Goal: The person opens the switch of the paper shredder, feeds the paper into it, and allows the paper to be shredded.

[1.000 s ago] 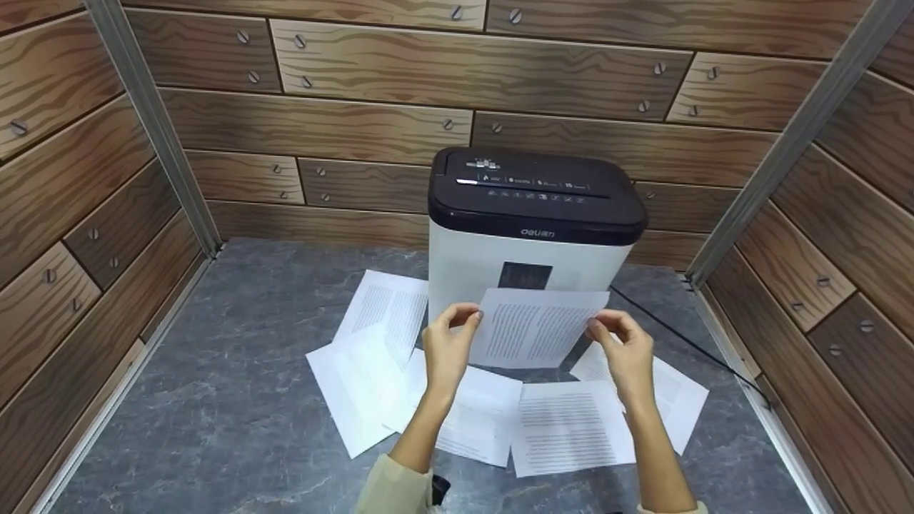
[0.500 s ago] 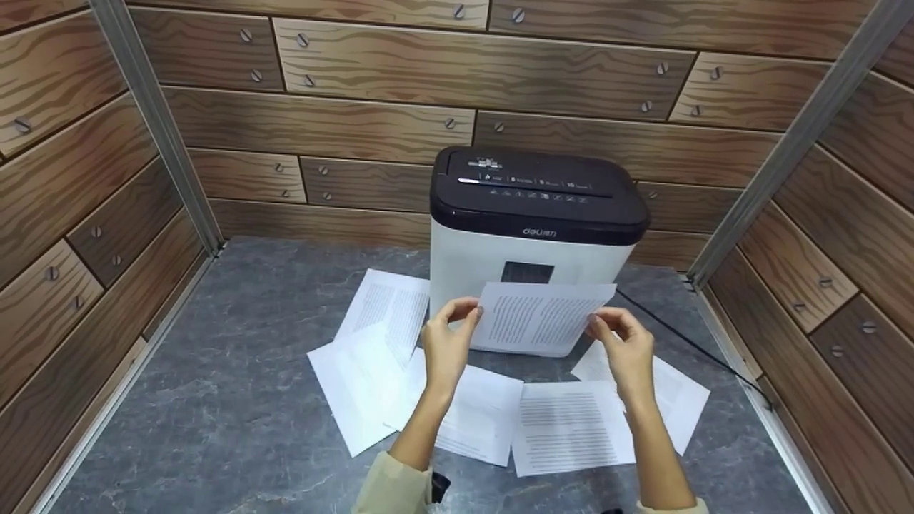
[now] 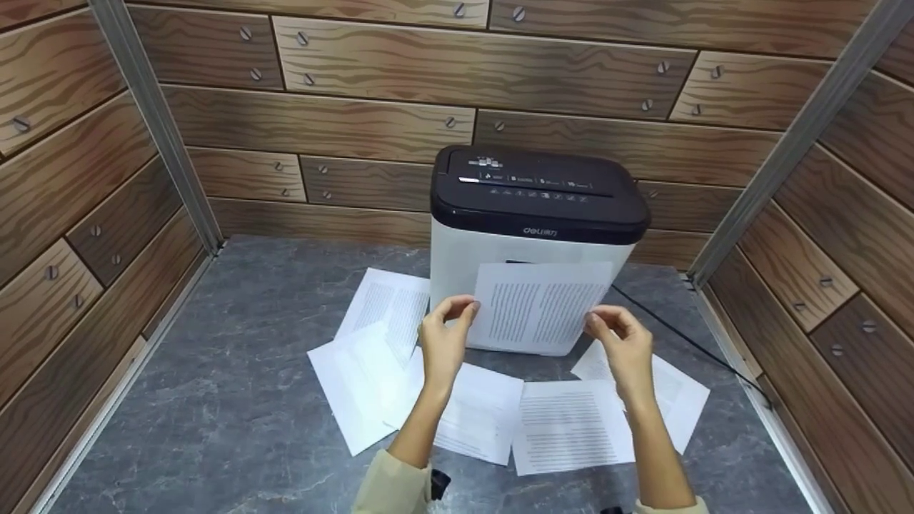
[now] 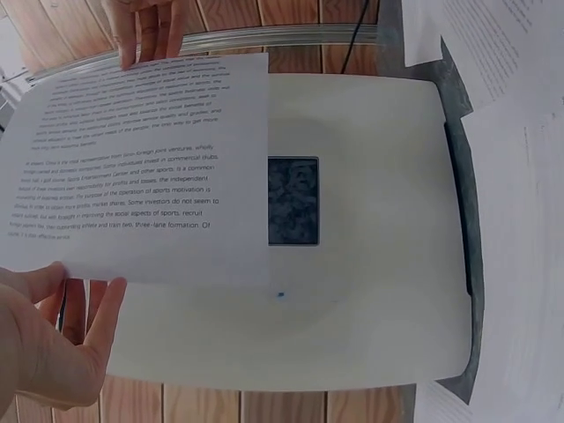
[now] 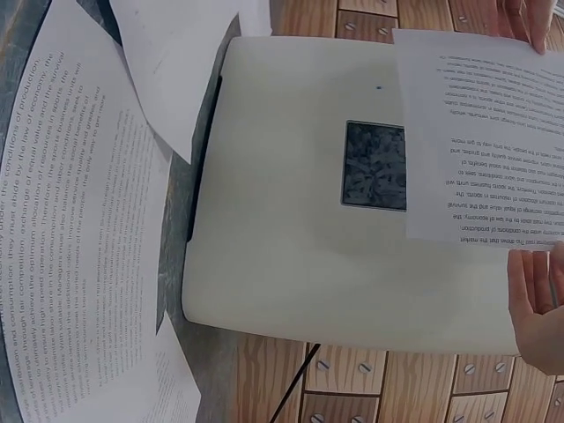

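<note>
white printed sheet (image 3: 543, 310), held between left hand (image 3: 444, 341) and right hand (image 3: 625, 345), each pinching 1 side edge

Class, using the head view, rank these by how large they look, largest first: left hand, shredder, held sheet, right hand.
1. Shredder
2. Held sheet
3. Left hand and right hand: they look too alike to rank against each other.

Ahead of you, back wall (image 3: 400, 64) patterned as wood planks with screw heads | beside you, left wall (image 3: 64, 178) and right wall (image 3: 842, 185) likewise | your far corners, grey left post (image 3: 158, 125), right post (image 3: 798, 135) | below you, dark veined tabletop (image 3: 228, 357) | your right, black cord (image 3: 714, 360) slanting across it
</note>
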`<state>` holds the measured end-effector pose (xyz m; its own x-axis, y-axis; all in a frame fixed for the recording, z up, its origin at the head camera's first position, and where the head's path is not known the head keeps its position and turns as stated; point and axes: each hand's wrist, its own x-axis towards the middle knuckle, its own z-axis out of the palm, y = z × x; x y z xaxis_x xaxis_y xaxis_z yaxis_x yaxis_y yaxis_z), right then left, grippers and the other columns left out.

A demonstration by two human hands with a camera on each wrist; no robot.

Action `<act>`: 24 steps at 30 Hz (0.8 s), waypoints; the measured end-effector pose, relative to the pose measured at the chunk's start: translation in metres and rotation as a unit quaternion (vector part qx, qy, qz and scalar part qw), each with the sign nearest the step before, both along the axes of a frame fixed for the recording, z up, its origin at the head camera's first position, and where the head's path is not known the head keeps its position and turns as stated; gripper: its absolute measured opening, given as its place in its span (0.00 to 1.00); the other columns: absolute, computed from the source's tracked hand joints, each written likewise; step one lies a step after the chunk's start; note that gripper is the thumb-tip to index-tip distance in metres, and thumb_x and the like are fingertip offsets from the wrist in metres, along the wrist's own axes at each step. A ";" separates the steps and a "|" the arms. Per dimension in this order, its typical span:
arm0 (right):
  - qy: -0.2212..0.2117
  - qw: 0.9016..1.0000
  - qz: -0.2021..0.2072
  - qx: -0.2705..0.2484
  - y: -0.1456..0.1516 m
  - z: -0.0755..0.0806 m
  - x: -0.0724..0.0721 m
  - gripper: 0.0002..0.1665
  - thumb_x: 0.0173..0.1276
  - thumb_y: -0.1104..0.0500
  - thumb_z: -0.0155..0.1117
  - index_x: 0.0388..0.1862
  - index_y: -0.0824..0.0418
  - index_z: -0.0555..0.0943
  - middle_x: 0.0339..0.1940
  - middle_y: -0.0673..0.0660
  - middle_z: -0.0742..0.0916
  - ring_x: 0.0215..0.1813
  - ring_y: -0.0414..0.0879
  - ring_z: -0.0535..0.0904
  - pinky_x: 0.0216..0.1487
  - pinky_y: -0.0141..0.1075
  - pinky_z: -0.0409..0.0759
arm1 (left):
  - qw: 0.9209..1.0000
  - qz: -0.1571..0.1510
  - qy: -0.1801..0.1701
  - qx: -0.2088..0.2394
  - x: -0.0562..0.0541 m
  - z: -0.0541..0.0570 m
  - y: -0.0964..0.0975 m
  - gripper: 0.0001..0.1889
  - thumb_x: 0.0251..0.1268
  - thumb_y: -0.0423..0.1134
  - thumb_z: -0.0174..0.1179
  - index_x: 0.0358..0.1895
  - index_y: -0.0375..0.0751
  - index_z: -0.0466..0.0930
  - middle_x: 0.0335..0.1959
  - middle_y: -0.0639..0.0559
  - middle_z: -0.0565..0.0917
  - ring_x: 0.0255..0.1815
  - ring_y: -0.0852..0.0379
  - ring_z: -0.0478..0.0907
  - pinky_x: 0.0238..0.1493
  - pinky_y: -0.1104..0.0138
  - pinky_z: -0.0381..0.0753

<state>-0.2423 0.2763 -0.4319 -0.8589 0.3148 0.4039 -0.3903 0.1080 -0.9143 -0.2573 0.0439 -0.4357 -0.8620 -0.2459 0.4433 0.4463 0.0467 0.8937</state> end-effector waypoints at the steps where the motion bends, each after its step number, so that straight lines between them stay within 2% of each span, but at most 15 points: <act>1: 0.001 1.000 0.001 0.001 0.000 0.000 0.000 0.08 0.59 0.74 0.61 0.37 0.79 0.77 0.30 0.61 0.82 0.33 0.46 0.80 0.38 0.36 0.81 | 1.000 0.002 0.000 -0.002 0.000 0.001 0.000 0.06 0.58 0.35 0.63 0.35 0.37 0.83 0.30 0.51 0.83 0.36 0.54 0.78 0.37 0.59 0.77; 9: 0.020 1.000 0.002 0.008 -0.003 0.010 0.002 0.08 0.60 0.74 0.60 0.37 0.79 0.77 0.29 0.60 0.82 0.33 0.47 0.80 0.38 0.37 0.81 | 1.000 0.010 0.005 -0.003 0.002 0.012 -0.002 0.05 0.57 0.36 0.63 0.34 0.39 0.84 0.29 0.54 0.83 0.36 0.56 0.78 0.38 0.61 0.76; 16: 0.037 0.999 0.001 0.028 -0.013 0.037 0.012 0.07 0.60 0.77 0.57 0.37 0.82 0.75 0.29 0.63 0.81 0.31 0.44 0.80 0.37 0.33 0.81 | 0.999 0.004 0.038 0.009 0.003 0.031 -0.005 0.06 0.58 0.36 0.63 0.35 0.37 0.84 0.31 0.51 0.83 0.38 0.55 0.78 0.38 0.63 0.77; 19: 0.051 0.998 -0.001 0.041 -0.015 0.047 0.014 0.07 0.60 0.77 0.57 0.36 0.83 0.74 0.29 0.64 0.82 0.30 0.44 0.81 0.35 0.31 0.81 | 0.999 0.009 0.048 0.010 0.008 0.043 -0.005 0.05 0.57 0.33 0.63 0.35 0.34 0.83 0.31 0.48 0.83 0.38 0.53 0.78 0.38 0.63 0.78; 24: 0.069 0.997 0.002 0.027 -0.010 0.050 0.009 0.07 0.59 0.76 0.59 0.36 0.82 0.75 0.29 0.64 0.81 0.31 0.45 0.81 0.36 0.33 0.81 | 0.998 0.011 0.056 0.011 0.025 0.071 -0.006 0.04 0.56 0.27 0.62 0.34 0.28 0.82 0.31 0.42 0.83 0.37 0.50 0.78 0.38 0.64 0.79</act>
<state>-0.2333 0.2663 -0.3818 -0.7948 0.2871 0.5347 -0.5127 0.1539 -0.8447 -0.2319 0.0378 -0.3645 -0.8015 -0.2758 0.5306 0.5425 0.0381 0.8392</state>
